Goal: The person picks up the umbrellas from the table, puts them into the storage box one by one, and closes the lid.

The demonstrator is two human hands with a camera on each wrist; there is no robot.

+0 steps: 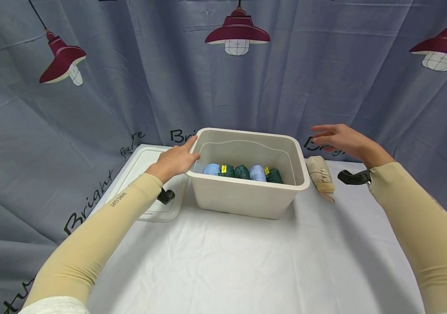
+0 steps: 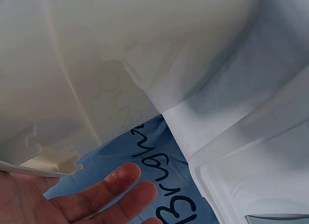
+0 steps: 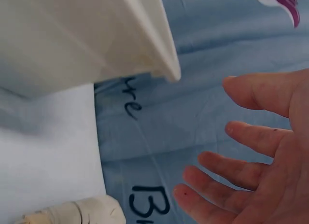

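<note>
A pale storage bin (image 1: 243,199) stands on the table with its top uncovered. Inside it, several rolled fabric bundles lie in a row, light blue (image 1: 257,173) and dark green (image 1: 242,172), some with yellow tags. My left hand (image 1: 176,161) rests at the bin's left rim; in the left wrist view its fingers (image 2: 120,178) extend loosely below the rim. My right hand (image 1: 342,139) is raised in the air to the right of the bin, apart from it, fingers spread and holding nothing. Below it lies a beige roll (image 1: 319,174) tied with cord.
A whitish lid (image 1: 150,159) lies flat on the table left of the bin, partly beneath my left forearm. White cloth covers the table (image 1: 243,261). Behind hangs a blue-grey curtain (image 1: 168,87) printed with red lamps and lettering, close to the table's far edge.
</note>
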